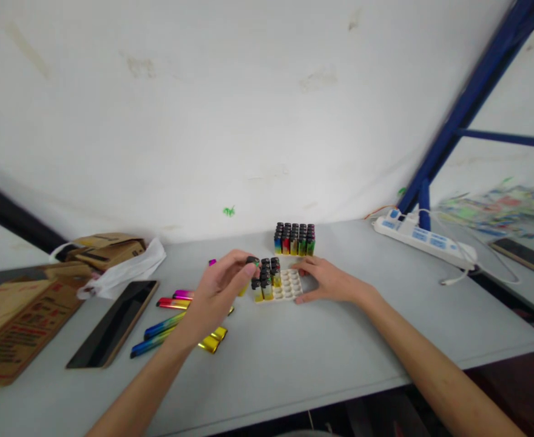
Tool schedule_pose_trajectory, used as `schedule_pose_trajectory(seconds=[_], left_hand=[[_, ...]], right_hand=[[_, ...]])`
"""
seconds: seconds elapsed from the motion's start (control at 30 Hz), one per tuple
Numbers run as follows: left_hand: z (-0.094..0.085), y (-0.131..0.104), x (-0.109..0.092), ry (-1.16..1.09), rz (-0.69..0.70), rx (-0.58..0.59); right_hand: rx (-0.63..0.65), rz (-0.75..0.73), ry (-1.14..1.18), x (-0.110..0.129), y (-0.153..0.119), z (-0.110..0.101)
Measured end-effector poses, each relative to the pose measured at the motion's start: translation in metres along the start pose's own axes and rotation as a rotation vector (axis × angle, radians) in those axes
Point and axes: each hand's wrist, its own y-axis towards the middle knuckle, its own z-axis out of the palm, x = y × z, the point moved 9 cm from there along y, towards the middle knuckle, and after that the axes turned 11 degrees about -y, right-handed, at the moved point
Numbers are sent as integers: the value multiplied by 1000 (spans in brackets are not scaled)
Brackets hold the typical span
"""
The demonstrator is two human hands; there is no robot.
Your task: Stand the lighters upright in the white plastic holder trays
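My left hand (224,285) is pinched around a lighter (252,260), its black top showing above my fingertips at the left side of a white tray (289,286) with round holes. Several lighters (267,290) with black tops and yellowish bodies stand upright in the tray's left part; bare holes show on its right. My right hand (324,279) rests against the tray's right edge, thumb and fingers apart, steadying it with nothing gripped. Left of the tray, partly behind my left forearm, lie loose lighters in red (171,303), blue (158,328) and gold (210,343).
Behind the tray stands a full block of multicoloured lighters (294,240). Along the left are a phone (112,325), a white plastic bag (130,267) and cardboard boxes (19,328). A power strip (424,241) with a white cable lies at the right, near a blue metal frame (458,115).
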Motion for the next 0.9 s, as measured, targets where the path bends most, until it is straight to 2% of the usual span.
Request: schedule_pose_trajectory(seconds=[0.1,0.23,0.4,0.6,0.9], left_hand=[[22,7,-9,181,122,99],[39,15,8,508,223,206],[40,14,30,666,250,296],[46,11,22,797,283,386],[54,10,17,912,322,397]], right_hand=[[-10,-2,8,0,1,-1],[-16,-1,4,1,1,-1],[-15,-3,-19,-1,0,1],[-17,-5,-21,-1,1,1],[-28,-13,-28,-1,1,1]])
